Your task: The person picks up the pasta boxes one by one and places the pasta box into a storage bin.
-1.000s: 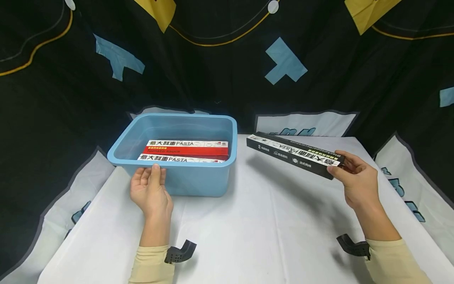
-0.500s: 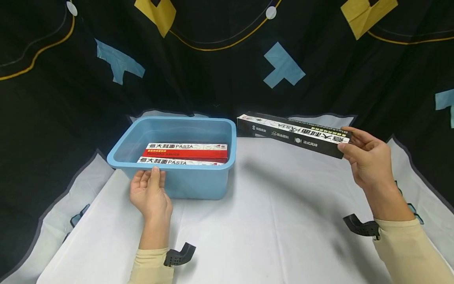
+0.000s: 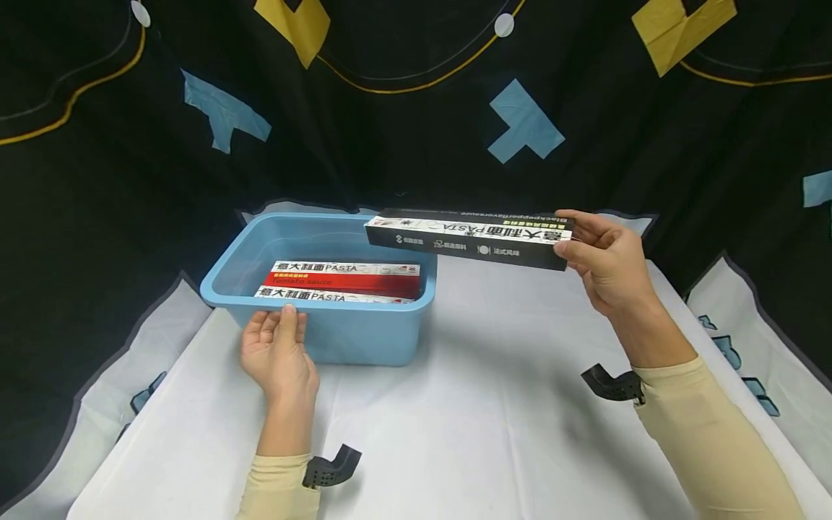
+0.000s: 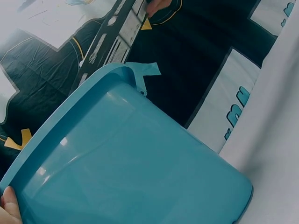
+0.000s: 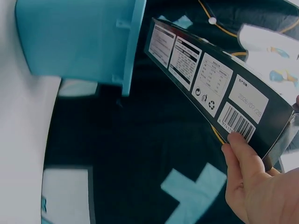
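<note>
My right hand (image 3: 601, 260) grips one end of a long black pasta box (image 3: 468, 242), thumb in front and fingers behind. The box is held in the air, and its far end overlaps the right rim of a blue plastic tub (image 3: 364, 332) in the head view. Its label panels and barcode face the right wrist camera. My left hand (image 3: 281, 354) holds the tub's front rim, thumb over the edge and fingers curled beneath. Inside the tub lie two red-and-white pasta boxes (image 3: 344, 280), the nearer one partly hidden by the front rim.
The tub stands at the back left of a table with a white cloth (image 3: 442, 433). Behind hangs a black curtain (image 3: 403, 144) with blue and yellow shapes. A black wrist mount (image 3: 331, 466) sits on each sleeve.
My right hand has lifted the black pasta box and carried it left, from over the table's right side to the tub's right rim. The left hand stays on the front rim.
</note>
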A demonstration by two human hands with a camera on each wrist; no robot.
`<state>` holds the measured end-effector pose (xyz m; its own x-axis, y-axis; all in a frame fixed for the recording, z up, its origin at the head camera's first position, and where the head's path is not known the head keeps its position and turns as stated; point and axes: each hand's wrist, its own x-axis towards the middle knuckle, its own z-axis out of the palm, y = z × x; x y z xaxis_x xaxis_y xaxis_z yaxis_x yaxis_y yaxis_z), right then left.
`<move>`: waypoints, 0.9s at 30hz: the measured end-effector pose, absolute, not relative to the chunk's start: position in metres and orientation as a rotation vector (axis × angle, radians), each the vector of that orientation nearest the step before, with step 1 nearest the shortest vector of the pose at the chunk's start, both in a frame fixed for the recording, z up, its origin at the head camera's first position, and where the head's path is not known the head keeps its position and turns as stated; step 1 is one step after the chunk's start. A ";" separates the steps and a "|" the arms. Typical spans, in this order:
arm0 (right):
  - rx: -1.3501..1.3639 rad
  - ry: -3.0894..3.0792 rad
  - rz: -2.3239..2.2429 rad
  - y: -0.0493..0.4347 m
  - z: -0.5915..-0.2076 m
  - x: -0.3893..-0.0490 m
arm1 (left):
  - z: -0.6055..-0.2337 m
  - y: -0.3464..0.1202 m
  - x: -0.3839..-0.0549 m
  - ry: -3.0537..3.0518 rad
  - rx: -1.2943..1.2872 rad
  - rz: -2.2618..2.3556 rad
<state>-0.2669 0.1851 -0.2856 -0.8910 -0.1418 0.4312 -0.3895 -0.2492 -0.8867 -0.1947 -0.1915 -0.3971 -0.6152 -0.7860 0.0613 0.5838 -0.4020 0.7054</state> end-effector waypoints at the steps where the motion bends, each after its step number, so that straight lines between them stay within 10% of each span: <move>1: 0.650 -1.833 2.272 0.179 -0.286 -0.269 | -0.396 -0.192 -0.195 -0.894 0.358 -2.077; 27: 0.688 -2.406 2.034 0.038 -0.316 -0.331 | -0.399 -0.194 -0.197 -0.845 0.359 -2.075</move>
